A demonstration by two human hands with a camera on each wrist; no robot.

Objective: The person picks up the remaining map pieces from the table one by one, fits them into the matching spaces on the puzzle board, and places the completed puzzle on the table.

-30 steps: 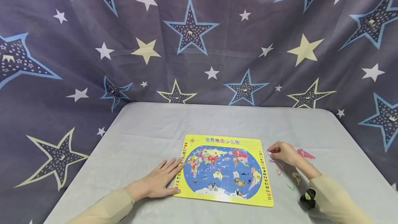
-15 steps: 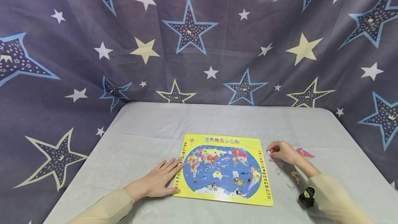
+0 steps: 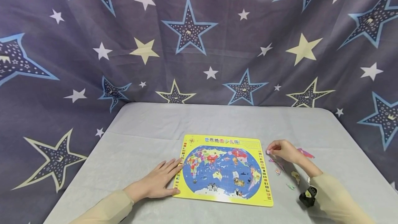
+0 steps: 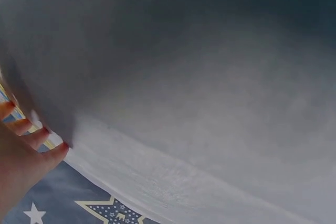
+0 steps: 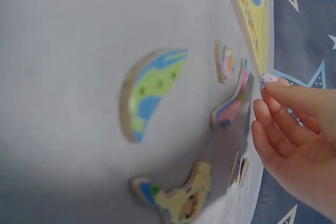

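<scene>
A yellow-bordered world map puzzle board (image 3: 224, 201) lies flat on the table. My left hand (image 3: 157, 182) is spread with its fingers over the board's left edge; the left wrist view catches only part of this hand at its lower left. Just beyond the board's right edge, my right hand (image 3: 284, 152) pinches a small pinkish-white puzzle piece (image 5: 269, 78) between thumb and fingers. Below that hand lie a slim pink-and-blue piece (image 5: 231, 106), a small multicoloured piece (image 5: 224, 61), a green-and-blue piece (image 5: 157, 85) and a yellow piece (image 5: 191, 195).
Behind the right hand lies a pink-red piece (image 3: 306, 153). A grey cloth (image 3: 149, 120) covers the table, and a dark star-patterned curtain (image 3: 199, 68) hangs along its far side. A black device (image 3: 308, 196) is on the right wrist.
My right hand has shifted very slightly with the pinched piece, whose face now shows less. The left hand and the board have stayed put.
</scene>
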